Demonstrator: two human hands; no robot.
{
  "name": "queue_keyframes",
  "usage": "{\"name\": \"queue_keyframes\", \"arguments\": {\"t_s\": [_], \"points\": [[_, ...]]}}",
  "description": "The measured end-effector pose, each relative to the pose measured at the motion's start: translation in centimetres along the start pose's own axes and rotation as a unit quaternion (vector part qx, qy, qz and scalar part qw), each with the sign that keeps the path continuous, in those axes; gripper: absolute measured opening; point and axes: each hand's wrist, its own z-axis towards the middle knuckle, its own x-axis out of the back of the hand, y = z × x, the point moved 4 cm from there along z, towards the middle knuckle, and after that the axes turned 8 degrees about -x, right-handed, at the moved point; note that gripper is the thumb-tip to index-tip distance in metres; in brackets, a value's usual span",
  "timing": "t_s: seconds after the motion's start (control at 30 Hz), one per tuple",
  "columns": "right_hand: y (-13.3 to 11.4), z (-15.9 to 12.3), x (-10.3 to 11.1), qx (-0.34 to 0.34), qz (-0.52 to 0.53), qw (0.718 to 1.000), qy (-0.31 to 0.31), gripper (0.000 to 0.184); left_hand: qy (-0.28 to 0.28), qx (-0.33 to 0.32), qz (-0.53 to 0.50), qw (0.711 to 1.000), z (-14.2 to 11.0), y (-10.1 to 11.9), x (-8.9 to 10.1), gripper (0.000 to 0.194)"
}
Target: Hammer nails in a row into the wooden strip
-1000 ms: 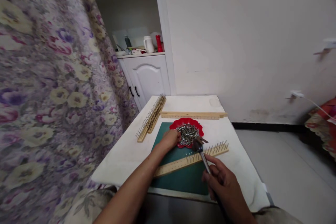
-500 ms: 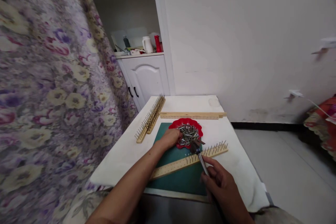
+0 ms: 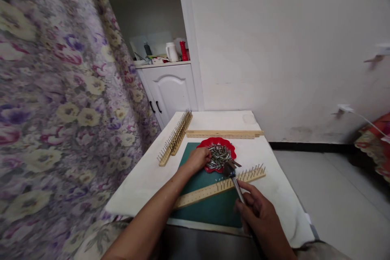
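My left hand [image 3: 198, 159] is at the left side of a scalloped red dish [image 3: 215, 141], its fingers curled against a heap of loose nails [image 3: 219, 155]. Whatever lies between those fingertips is hidden. In my right hand [image 3: 258, 213] is a hammer [image 3: 238, 189], gripped by its metal shaft, with the head tilted up near the dish's front right rim. Under the hammer head a wooden strip [image 3: 196, 196] lies slantwise over a green mat [image 3: 210, 213]. Nails stand upright along the strip's right half; small holes dot its left part.
Nail-studded wooden strips [image 3: 175, 140] lie along the table's left edge. Behind the dish are plain wooden strips [image 3: 224, 133]. The white-covered table [image 3: 137, 189] stands near a floral curtain [image 3: 76, 89], a white cabinet [image 3: 172, 89] and a wall.
The hammer head has shifted slightly right. My left hand stays by the nails, with its fingers a little higher. The strips and dish have not visibly moved on the table.
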Motion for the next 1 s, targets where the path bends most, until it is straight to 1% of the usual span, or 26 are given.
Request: {"name": "queue_keyframes", "arguments": {"t_s": [0.1,0.2,0.3,0.43,0.53,0.63,0.77,0.87,0.93,1.0], "points": [[-0.1,-0.1,-0.1,0.003,-0.002,1.0,-0.002,0.047,-0.027,0.017,0.016,0.999,-0.4,-0.9,-0.5,0.016],[-0.1,-0.2,-0.2,0.002,-0.006,1.0,-0.002,0.047,-0.047,0.015,0.023,0.999,-0.3,-1.1,-0.9,0.017],[0.0,-0.2,-0.2,0.002,-0.009,1.0,-0.003,0.047,-0.067,0.003,0.023,0.997,0.1,-0.7,-1.1,0.015],[0.2,-0.1,-0.1,0.005,-0.02,1.0,-0.009,0.045,-0.088,-0.027,0.021,0.996,0.4,0.2,-0.7,0.013],[0.2,-0.2,-0.2,0.006,-0.021,1.0,-0.008,0.045,-0.086,-0.059,0.017,0.994,0.0,0.7,-0.2,0.012],[0.2,-0.2,-0.3,0.006,-0.016,1.0,-0.009,0.046,-0.048,-0.093,-0.013,0.994,-0.8,1.1,0.3,0.015],[0.1,-0.1,-0.4,0.012,-0.019,1.0,-0.007,0.045,0.027,-0.101,-0.076,0.992,-2.0,1.2,0.9,0.015],[0.0,0.0,-0.4,0.015,-0.027,0.999,-0.007,0.045,0.073,-0.118,-0.11,0.984,-3.1,1.6,1.4,0.015],[-0.1,0.0,-0.4,0.021,-0.031,0.999,-0.007,0.046,0.107,-0.116,-0.125,0.98,-3.9,1.7,1.6,0.016],[-0.1,0.0,-0.3,0.026,-0.034,0.999,-0.007,0.046,0.15,-0.087,-0.14,0.975,-4.9,1.7,1.6,0.014]]}}
